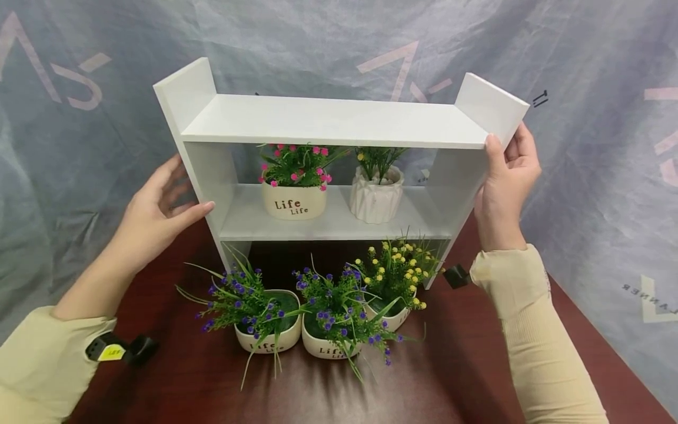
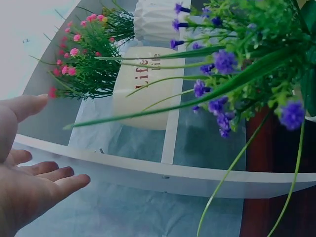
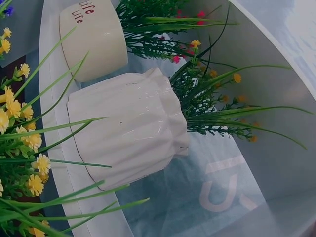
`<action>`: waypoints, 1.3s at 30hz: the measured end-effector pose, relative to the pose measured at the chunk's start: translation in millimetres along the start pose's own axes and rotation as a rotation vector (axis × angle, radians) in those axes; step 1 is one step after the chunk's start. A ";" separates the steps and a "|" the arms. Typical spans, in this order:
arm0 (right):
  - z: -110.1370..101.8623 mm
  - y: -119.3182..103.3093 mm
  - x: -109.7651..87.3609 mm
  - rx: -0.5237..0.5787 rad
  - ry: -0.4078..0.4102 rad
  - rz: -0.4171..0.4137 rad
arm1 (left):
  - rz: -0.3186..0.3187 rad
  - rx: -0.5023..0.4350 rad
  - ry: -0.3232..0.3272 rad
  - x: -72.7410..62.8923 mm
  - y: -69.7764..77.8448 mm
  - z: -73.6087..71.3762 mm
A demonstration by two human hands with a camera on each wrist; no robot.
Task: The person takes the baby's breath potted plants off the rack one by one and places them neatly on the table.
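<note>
This looks like a curtained-off recording booth, as a creased grey fabric backdrop (image 1: 318, 35) printed with pale lettering (image 1: 37, 59) hangs close behind and beside the glossy red-brown bench (image 1: 439, 377).

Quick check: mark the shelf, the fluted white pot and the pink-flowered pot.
Shelf (image 1: 333, 121): head view, top board.
Fluted white pot (image 3: 128, 126): right wrist view, side wall.
Pink-flowered pot (image 1: 294, 202): head view, front wall.

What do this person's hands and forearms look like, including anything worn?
Both the left hand and the right hand are ungloved. The left sleeve and right sleeve are pale yellow, the right one finely ribbed along the forearm. A black wrist device with a yellow label sits at the left cuff; another black piece shows at the right.
</note>
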State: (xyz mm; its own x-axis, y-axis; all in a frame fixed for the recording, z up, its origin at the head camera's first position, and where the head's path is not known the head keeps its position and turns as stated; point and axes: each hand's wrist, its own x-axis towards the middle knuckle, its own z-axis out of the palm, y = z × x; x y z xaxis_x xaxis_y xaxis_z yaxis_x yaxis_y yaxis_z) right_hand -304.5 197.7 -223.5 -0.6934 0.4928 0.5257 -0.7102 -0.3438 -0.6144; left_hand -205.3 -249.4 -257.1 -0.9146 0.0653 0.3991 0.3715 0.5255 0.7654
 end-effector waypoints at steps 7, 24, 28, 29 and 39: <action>1.1 -0.2 0.5 0.003 0.004 -0.003 | 0.071 -0.028 0.061 8.5 1.5 7.2; 2.7 -1.7 -0.8 0.007 0.017 -0.007 | 0.149 -0.063 0.156 20.3 -8.6 15.0; 2.0 -2.5 -0.4 -0.004 0.017 -0.009 | 0.154 -0.081 0.177 22.5 -12.5 17.9; 1.7 -2.6 -0.2 -0.003 0.018 -0.010 | 0.155 -0.084 0.183 23.2 -13.2 18.7; 2.5 -2.4 -0.4 0.007 0.018 -0.002 | 0.158 -0.054 0.221 25.6 -17.1 23.4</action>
State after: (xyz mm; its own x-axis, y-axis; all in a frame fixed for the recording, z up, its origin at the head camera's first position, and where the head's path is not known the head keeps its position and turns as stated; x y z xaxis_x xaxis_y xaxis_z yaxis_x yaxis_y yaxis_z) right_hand -302.8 196.3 -220.7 -0.6898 0.5075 0.5163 -0.7124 -0.3485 -0.6092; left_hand -238.8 -236.8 -271.8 -0.7894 -0.0471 0.6121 0.5205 0.4774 0.7080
